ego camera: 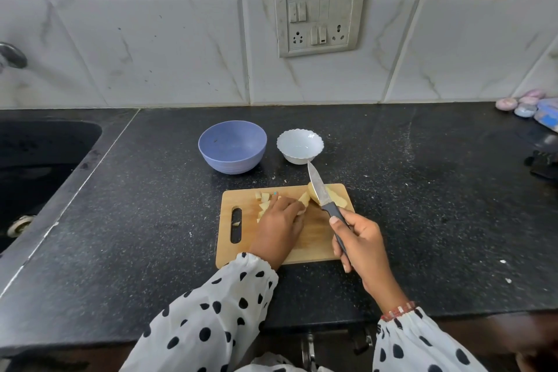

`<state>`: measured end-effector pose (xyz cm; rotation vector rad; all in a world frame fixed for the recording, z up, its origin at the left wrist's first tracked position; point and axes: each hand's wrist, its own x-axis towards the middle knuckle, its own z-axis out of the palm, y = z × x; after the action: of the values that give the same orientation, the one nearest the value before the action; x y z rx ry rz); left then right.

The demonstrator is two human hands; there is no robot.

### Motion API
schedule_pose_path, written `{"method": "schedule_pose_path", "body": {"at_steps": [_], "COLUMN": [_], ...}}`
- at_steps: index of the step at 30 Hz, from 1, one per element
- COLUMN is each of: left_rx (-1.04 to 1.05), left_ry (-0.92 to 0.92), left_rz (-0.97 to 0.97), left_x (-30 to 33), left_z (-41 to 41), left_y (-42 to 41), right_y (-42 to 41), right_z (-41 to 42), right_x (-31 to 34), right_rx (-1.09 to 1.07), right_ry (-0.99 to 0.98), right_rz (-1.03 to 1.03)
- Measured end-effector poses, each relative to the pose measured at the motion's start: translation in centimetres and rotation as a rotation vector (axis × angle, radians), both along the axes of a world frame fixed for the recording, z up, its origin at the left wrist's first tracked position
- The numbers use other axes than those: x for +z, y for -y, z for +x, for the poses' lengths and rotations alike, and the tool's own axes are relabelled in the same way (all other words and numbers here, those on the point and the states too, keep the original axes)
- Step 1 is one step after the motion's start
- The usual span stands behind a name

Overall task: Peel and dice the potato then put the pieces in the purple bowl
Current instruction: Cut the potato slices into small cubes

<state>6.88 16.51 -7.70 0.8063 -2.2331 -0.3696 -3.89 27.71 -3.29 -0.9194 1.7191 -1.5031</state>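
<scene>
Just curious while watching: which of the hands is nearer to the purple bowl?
Left. The left hand rests on the potato pieces just in front of the purple bowl; the right hand, gripping the knife, sits farther back and right.

A black speckled worktop (151,220) carries a wooden cutting board (314,238) near its front edge. Behind the board stand a purple bowl (232,146) and, just to its right, a white scalloped bowl (299,146), apart from each other. Small wrapped items (527,106) lie at the far right corner.
</scene>
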Motion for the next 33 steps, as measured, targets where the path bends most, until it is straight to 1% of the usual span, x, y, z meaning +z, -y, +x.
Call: {"method": "schedule_pose_path", "body": {"at_steps": [2, 5, 8, 11, 13, 16, 18, 20, 23, 28, 33], "left_rx": [0.001, -0.002, 0.057, 0.108, 0.146, 0.236, 0.287, 0.334, 0.414, 0.490, 0.493], "left_ry": [-0.065, -0.142, -0.259, -0.337, -0.382, -0.457, -0.491, -0.544, -0.622, -0.722, -0.729], "left_rz": [0.028, -0.003, 0.023, 0.060, 0.132, 0.324, 0.419, 0.466, 0.503, 0.561, 0.614], "left_x": [0.0, 0.2, 0.5, 1.2, 1.5, 0.8, 0.3, 0.1, 0.0, 0.0, -0.5], "left_z": [0.5, 1.2, 1.9, 3.3, 4.7, 7.0, 8.1, 9.0, 9.9, 10.6, 10.8], "left_y": [0.2, 0.2, 0.1, -0.2, -0.3, -0.3, -0.3, -0.4, -0.2, 0.1, 0.2], "right_y": [0.0, 0.1, 0.4, 0.7, 0.8, 1.2, 1.3, 1.4, 1.0, -0.4, -1.2], "right_z": [0.0, 0.2, 0.7, 1.1, 1.5, 2.3, 3.0, 3.8, 5.1, 6.2, 6.2], "right_x": [-0.1, -0.2, -0.2, -0.1, -0.1, -0.3, -0.6, -1.0, -1.6, -1.7, -2.5], "right_rx": [0.005, 0.017, 0.036, 0.057, 0.079, 0.106, 0.123, 0.160, 0.220, 0.235, 0.264], "right_ry": [-0.003, -0.003, -0.010, -0.013, -0.016, -0.031, -0.073, -0.159, -0.348, -0.676, -1.015], "right_rz": [0.004, 0.001, -0.002, 0.000, -0.001, 0.016, 0.059, 0.103, 0.145, 0.183, 0.209]}}
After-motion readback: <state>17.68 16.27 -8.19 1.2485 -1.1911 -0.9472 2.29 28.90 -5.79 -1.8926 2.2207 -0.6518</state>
